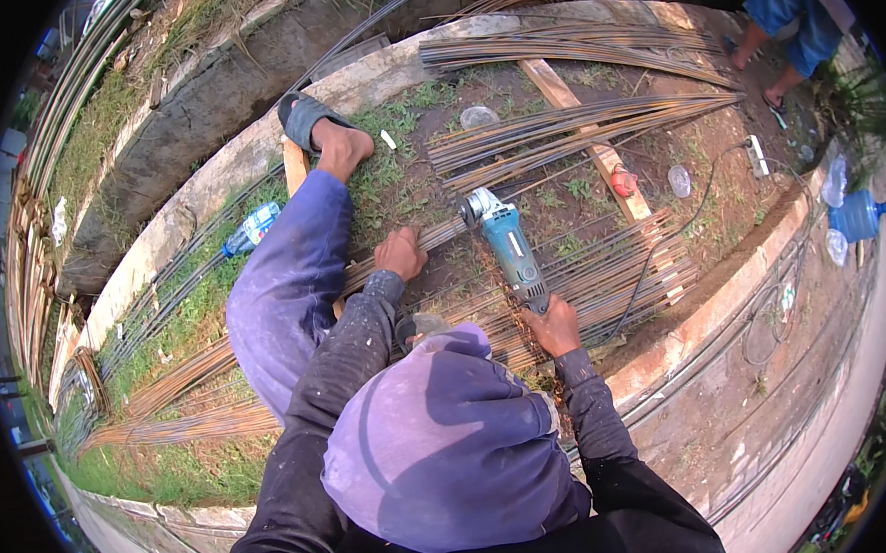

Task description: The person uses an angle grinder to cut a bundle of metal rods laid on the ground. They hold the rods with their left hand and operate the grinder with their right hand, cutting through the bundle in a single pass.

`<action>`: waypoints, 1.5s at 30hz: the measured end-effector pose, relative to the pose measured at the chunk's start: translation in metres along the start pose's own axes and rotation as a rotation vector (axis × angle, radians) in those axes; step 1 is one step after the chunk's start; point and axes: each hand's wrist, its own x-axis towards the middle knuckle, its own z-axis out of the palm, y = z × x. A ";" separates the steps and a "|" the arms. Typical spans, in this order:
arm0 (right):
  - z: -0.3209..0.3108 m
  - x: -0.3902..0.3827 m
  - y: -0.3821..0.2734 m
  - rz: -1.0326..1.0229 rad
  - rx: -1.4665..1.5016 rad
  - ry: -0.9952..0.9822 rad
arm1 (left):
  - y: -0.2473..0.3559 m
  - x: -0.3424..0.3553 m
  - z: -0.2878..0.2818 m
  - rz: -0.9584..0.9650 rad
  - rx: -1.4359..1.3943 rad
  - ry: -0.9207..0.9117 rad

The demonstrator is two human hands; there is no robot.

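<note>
My right hand point(554, 325) is closed around the rear body of a teal angle grinder point(515, 253). The grinder's silver head point(478, 207) rests at the end of a small bundle of thin steel rods point(443, 232), and orange sparks point(493, 274) stream back from it toward my leg. The cutting disc itself is hard to make out. My left hand point(400, 254) presses closed on the same rods, a little left of the grinder head. Below both hands, my bent knee in purple trousers point(441, 437) hides part of the rods beneath.
Wooden beams point(563, 90) carry more steel rods point(586, 129) at the far side. Near my left foot, in a dark sandal point(304, 119), lies a plastic bottle point(252, 229). A power strip point(756, 156) and cables lie right. Another person's legs point(791, 28) stand far right.
</note>
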 end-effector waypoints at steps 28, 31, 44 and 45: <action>-0.012 -0.014 -0.001 0.046 0.016 -0.033 | 0.008 -0.001 -0.009 -0.026 0.013 -0.067; -0.015 -0.016 -0.005 0.056 0.008 -0.046 | 0.008 0.001 -0.010 -0.026 0.023 -0.082; -0.017 -0.020 -0.004 0.092 0.031 -0.053 | 0.010 -0.002 -0.012 -0.026 0.023 -0.075; -0.018 -0.021 -0.003 0.082 0.032 -0.057 | 0.010 -0.002 -0.013 -0.031 0.026 -0.080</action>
